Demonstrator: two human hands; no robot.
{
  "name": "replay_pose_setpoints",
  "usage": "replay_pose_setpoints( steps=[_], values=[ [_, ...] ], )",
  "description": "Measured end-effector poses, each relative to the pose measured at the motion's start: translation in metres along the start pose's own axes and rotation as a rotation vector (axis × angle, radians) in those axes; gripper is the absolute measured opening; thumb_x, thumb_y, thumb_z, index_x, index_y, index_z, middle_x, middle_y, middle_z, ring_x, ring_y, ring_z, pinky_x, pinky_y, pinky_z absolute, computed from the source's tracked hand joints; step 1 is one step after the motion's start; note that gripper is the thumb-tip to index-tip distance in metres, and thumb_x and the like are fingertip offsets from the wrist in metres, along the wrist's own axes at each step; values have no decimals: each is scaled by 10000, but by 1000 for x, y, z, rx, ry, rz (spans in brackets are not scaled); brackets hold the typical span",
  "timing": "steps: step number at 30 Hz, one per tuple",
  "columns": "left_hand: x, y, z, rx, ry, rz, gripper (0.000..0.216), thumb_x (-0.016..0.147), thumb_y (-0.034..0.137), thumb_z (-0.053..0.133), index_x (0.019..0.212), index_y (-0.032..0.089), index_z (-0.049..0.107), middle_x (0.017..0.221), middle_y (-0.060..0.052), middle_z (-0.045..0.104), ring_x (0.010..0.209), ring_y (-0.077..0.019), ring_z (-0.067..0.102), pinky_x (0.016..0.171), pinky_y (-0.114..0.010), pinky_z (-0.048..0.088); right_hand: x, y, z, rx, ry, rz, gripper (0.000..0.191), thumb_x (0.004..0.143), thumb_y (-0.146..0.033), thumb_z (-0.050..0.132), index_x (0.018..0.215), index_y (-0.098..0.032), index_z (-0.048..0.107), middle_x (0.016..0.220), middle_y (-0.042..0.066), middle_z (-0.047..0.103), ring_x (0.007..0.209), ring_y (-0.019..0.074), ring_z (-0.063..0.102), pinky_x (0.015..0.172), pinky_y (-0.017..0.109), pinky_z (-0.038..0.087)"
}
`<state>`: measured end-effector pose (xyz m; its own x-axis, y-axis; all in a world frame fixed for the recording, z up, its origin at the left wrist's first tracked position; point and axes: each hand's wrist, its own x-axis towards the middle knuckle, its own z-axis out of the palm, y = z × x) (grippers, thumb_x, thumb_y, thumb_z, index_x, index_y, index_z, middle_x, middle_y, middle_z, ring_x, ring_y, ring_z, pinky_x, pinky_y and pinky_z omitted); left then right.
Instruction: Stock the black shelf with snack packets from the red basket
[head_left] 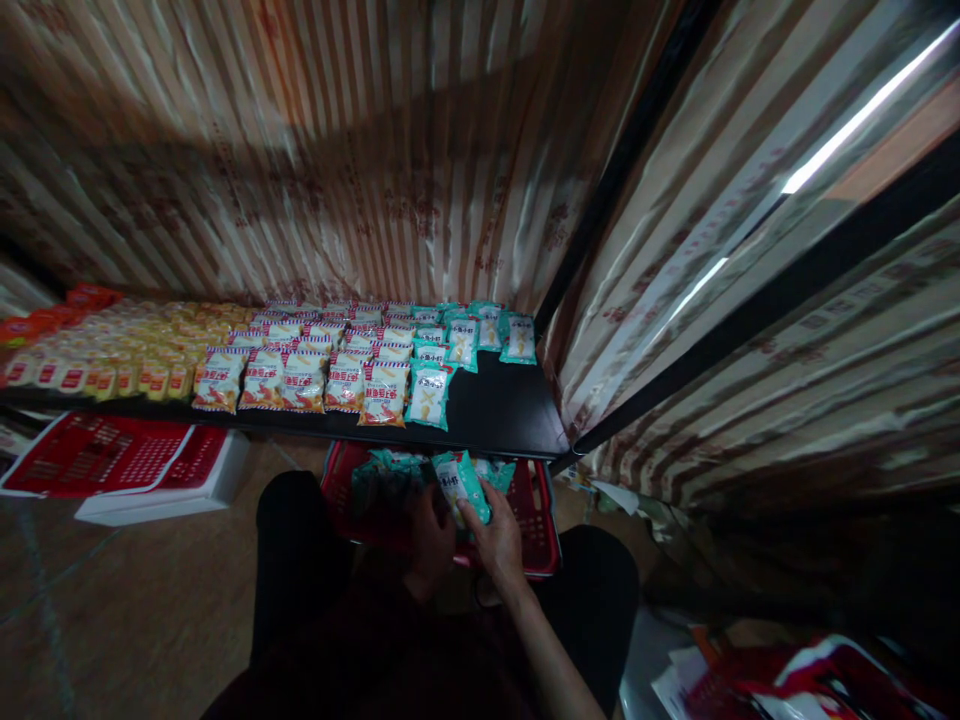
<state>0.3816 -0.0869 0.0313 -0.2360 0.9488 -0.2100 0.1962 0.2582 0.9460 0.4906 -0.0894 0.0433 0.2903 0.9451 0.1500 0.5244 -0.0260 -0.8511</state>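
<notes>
My right hand (499,532) is closed on a teal-and-white snack bag (459,485), its thumb across the front. The bag is tilted over a red plastic basket (538,535) between my knees. Close to the bag's lower left edge, my left hand (433,535) is in shadow with its fingers curled; what they hold is hard to make out. More teal bags (390,470) lie in the basket. On the black shelf (499,410) just beyond, similar teal bags (430,393) stand in rows, some leaning at the back right.
Left of the teal bags stand red-and-white snack bags (303,380), then small yellow packs (154,375) and orange packs (90,296). A red basket (112,455) sits on a white box (172,495) at the left. Black posts (622,160) and striped curtain (360,150) border the shelf.
</notes>
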Motion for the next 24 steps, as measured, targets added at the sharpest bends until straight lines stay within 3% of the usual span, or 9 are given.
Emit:
replay_pose_setpoints(
  steps=[3,7,14,19,24],
  values=[
    [-5,6,0,-145,41,23,518,706,224,588,1213,153,513,1275,-132,567,1223,-248,496,1056,-363,342,-4,0,3,-135,13,-161,487,841,-484,527,1184,-145,592,1135,146,633,1069,285,571,937,459,451],
    [-8,14,-3,-325,-21,-22,529,745,309,605,1246,184,494,1281,-107,571,1220,-233,499,1046,-354,355,-6,-3,2,-279,22,-312,435,890,-436,475,1228,-176,563,1146,133,624,1085,274,548,913,456,470],
    [-1,23,-3,-437,-52,-120,541,748,428,648,1218,197,513,1228,-102,603,1192,-231,523,1030,-347,379,-14,-7,0,-369,-15,-443,412,891,-279,497,1298,-220,501,1195,108,588,1069,251,533,893,435,490],
    [5,23,-9,-438,-43,-145,369,769,412,629,1089,234,590,1122,-61,655,1191,-215,526,1042,-355,379,-27,-10,2,-385,-50,-502,541,856,-141,491,1376,-268,408,1223,89,568,1093,248,514,910,446,469],
    [8,18,-18,-454,-32,-160,200,780,340,602,940,228,646,1115,-72,663,1250,-226,468,1096,-370,316,-41,-11,6,-387,-13,-513,634,810,-84,481,1401,-273,355,1371,99,448,1299,306,348,987,535,391]
  ],
)
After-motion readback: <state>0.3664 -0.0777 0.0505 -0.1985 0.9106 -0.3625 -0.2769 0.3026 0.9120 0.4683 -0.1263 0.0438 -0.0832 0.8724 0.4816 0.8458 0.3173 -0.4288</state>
